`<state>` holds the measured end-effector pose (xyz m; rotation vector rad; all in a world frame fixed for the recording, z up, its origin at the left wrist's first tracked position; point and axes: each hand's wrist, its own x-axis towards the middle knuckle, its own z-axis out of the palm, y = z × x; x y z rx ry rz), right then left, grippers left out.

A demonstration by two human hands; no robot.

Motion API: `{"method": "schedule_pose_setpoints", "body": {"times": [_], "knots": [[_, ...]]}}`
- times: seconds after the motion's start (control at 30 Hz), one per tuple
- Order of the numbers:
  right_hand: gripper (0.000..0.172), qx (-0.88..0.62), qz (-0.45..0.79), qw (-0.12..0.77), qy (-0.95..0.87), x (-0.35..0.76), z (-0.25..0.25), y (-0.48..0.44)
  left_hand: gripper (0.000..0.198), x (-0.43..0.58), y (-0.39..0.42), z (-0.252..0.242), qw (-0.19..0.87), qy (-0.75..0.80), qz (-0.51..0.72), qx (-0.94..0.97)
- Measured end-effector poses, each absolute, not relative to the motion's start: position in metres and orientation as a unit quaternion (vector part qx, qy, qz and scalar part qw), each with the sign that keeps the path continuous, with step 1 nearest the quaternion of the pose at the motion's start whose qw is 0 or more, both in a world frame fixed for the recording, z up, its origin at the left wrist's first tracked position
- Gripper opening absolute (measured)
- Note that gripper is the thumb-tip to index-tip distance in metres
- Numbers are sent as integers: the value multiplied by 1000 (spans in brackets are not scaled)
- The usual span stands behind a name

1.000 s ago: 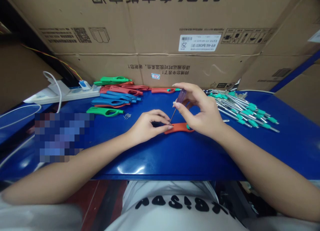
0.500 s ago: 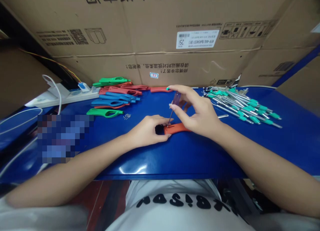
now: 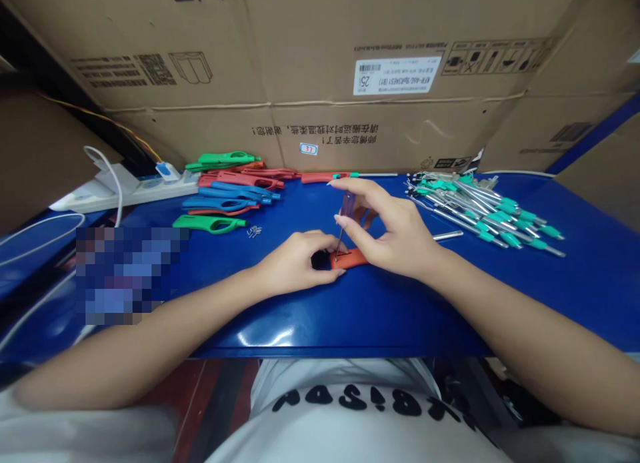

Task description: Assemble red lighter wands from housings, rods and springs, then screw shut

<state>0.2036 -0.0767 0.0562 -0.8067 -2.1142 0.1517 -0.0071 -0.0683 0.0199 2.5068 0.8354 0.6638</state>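
My left hand (image 3: 300, 263) is closed on the near end of an orange lighter casing (image 3: 354, 257), pinching it between thumb and fingers against the blue table. In my right hand (image 3: 395, 229) is a screwdriver with a purple translucent handle (image 3: 347, 206), held nearly upright. Its thin shaft points down, and the tip touches the casing beside a dark slot. The casing's far end is hidden under my right hand, and a metal tube (image 3: 449, 235) shows beyond it. Several small screws (image 3: 255, 231) lie on the table left of my hands.
Green, red and blue casings (image 3: 235, 195) are heaped at the back left, with a green casing (image 3: 210, 223) in front. Metal rods with teal parts (image 3: 485, 213) are piled at the right. A power strip (image 3: 125, 195) and a cardboard box (image 3: 310, 69) stand behind; the table edge (image 3: 320, 351) is near me.
The screwdriver has become more upright, and its tip has shifted slightly on the casing. My right hand has moved a little left and down; my left hand keeps its hold.
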Motion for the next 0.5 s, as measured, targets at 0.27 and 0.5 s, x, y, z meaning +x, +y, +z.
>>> {"method": "schedule_pose_setpoints", "body": {"times": [0.27,0.5], "knots": [[43,-309,45,402,-861,203,55,-77,17,-7,-68,20,201,304,243,899],[48,-284,121,374,-874,204,60,-78,16,-7,-69,20,221,300,248,894]]}}
